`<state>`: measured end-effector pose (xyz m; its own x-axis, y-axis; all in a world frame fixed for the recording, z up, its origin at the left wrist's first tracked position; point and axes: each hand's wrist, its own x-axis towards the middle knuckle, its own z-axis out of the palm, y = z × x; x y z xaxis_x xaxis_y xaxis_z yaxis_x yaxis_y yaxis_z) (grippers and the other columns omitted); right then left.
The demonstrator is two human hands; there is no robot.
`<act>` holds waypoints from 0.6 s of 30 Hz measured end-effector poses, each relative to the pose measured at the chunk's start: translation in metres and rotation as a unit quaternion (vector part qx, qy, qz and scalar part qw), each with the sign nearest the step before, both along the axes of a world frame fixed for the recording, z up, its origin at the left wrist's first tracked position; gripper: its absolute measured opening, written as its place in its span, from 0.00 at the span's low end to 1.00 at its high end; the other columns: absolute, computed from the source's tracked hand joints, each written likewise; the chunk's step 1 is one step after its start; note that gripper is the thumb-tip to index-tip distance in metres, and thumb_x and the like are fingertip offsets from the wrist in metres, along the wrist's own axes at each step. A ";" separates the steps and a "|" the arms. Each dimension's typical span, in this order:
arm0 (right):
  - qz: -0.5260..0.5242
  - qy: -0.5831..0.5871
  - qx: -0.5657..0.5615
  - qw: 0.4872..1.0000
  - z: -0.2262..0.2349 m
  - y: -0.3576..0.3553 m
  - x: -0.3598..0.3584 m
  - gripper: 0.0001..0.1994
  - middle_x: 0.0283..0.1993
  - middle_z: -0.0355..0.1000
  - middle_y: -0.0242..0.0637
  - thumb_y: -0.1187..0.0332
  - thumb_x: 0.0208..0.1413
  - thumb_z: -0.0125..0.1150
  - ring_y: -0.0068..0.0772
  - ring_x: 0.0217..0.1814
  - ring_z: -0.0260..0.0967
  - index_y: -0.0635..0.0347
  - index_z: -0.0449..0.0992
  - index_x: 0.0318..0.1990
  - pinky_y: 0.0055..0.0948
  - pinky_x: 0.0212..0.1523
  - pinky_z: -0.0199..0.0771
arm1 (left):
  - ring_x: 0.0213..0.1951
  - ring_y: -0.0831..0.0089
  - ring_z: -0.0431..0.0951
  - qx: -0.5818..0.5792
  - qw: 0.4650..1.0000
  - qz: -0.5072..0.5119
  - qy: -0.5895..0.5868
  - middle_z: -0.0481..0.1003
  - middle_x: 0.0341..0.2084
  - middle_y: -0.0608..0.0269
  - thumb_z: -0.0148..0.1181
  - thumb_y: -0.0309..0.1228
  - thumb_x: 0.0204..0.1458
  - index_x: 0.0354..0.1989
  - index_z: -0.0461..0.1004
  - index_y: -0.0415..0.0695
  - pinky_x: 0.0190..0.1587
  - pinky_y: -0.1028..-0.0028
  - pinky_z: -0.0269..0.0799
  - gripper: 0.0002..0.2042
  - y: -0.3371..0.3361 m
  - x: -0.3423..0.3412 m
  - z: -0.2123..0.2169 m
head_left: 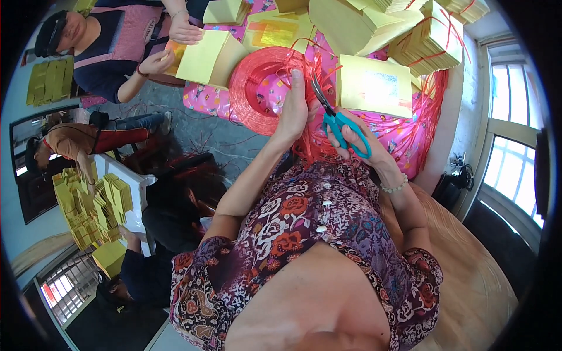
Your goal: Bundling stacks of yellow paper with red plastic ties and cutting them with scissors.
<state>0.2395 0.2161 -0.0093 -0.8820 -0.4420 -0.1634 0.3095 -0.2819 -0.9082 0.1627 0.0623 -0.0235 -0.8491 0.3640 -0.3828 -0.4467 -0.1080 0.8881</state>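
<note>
Scissors cutting red string.

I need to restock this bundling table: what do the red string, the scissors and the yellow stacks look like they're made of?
Red string: likely thin plastic strapping, glossy, wound in a shiny coil; the left hand grips strands of it.
Scissors: dark metal blades, teal handles that look like smooth plastic, held in the right hand.
Yellow stacks: seemingly matte paper sheets, some with a foil-like patch.
</note>
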 end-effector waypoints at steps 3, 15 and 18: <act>-0.013 0.011 -0.004 1.000 0.001 -0.003 0.000 0.27 0.24 0.60 0.31 0.42 0.52 0.49 0.16 0.15 0.55 0.62 0.63 0.39 0.14 0.14 0.52 | 0.09 0.82 0.43 -0.015 1.000 0.008 0.015 0.48 0.05 0.77 0.24 0.63 0.54 0.09 0.52 0.50 0.14 0.78 0.34 0.32 0.001 0.002 -0.001; -0.035 -0.021 -0.078 0.996 0.000 0.002 0.005 0.22 0.22 0.61 0.28 0.48 0.55 0.51 0.15 0.13 0.54 0.62 0.64 0.39 0.14 0.13 0.52 | 0.08 0.83 0.44 -0.005 1.000 -0.001 0.003 0.49 0.05 0.76 0.23 0.63 0.54 0.09 0.53 0.49 0.13 0.78 0.35 0.32 -0.002 0.001 -0.007; -0.008 -0.012 -0.074 0.997 0.005 0.006 0.004 0.24 0.23 0.62 0.29 0.46 0.54 0.50 0.15 0.14 0.55 0.62 0.63 0.39 0.14 0.14 0.53 | 0.08 0.83 0.44 -0.036 0.999 -0.005 0.034 0.49 0.05 0.76 0.23 0.62 0.54 0.10 0.53 0.49 0.13 0.78 0.35 0.32 -0.004 0.000 -0.009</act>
